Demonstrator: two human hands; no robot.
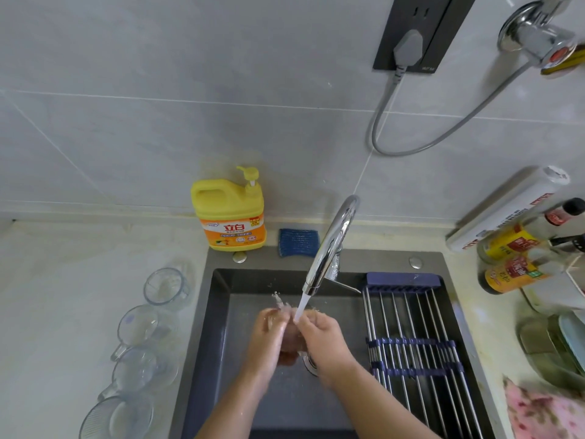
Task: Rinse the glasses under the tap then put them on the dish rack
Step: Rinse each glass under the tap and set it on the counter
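While holding one glass [291,337] under the tap [330,242], wrapping the left hand [269,339] round one side and bending the right hand [321,339] round the other, both curled close on it. Holding it low in the sink [209,343], right in the water [301,307], between the two hands. Straining to see it, being clear and wet, so not telling which way up. Splashing a little just above the left hand.

Risking a slip, gripping wet glass with wet fingers. Risking a crack if dropping it on the hard sink floor. Risking a knock on the tap when lifting straight up, being so close under it. Maybe wetting the counter [63,296] by tipping the glass into the stream too fast. Needing care at the dish rack [411,343] too, just to the right over the sink, standing a glass on thin bars and risking a wobble. Leaving more glasses [139,324] waiting on the counter at the left, near the sink edge, and risking a bump from the left elbow when reaching.
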